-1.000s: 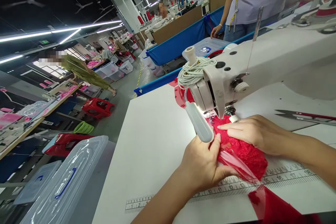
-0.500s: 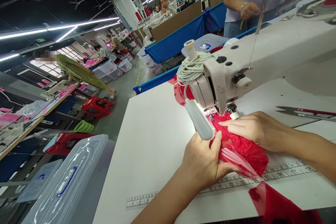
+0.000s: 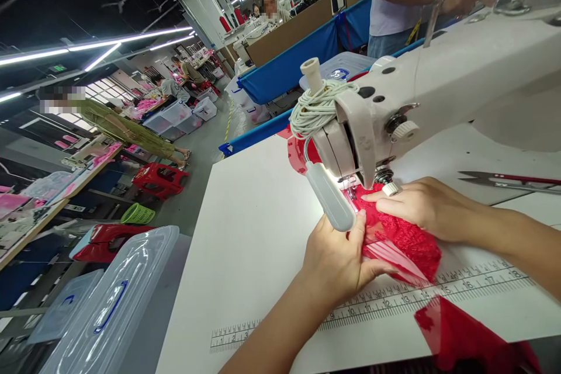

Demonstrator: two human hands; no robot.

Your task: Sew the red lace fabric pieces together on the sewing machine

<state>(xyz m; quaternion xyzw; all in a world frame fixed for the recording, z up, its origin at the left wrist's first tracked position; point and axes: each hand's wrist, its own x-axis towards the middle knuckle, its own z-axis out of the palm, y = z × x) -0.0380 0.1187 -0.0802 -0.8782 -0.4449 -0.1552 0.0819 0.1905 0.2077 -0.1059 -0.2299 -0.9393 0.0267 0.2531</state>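
Observation:
Red lace fabric with a sheer strip lies under the needle area of a white sewing machine. My left hand is at its left edge, closed on the sheer part between thumb and fingers; some fingertips are hidden behind the grey lamp. My right hand lies on top of the lace, forefinger stretched toward the presser foot. It presses the fabric without gripping it. A loose red piece hangs over the table's front edge.
Thread snips lie on the white table right of my right hand. A ruler strip runs along the front. Lidded plastic boxes stand at left. Across the machine stands a person in a lilac shirt.
The lace has shifted slightly toward the needle, with both hands staying on it. The sheer strip no longer reaches the hanging red piece. The lilac-shirted person's hand has moved right.

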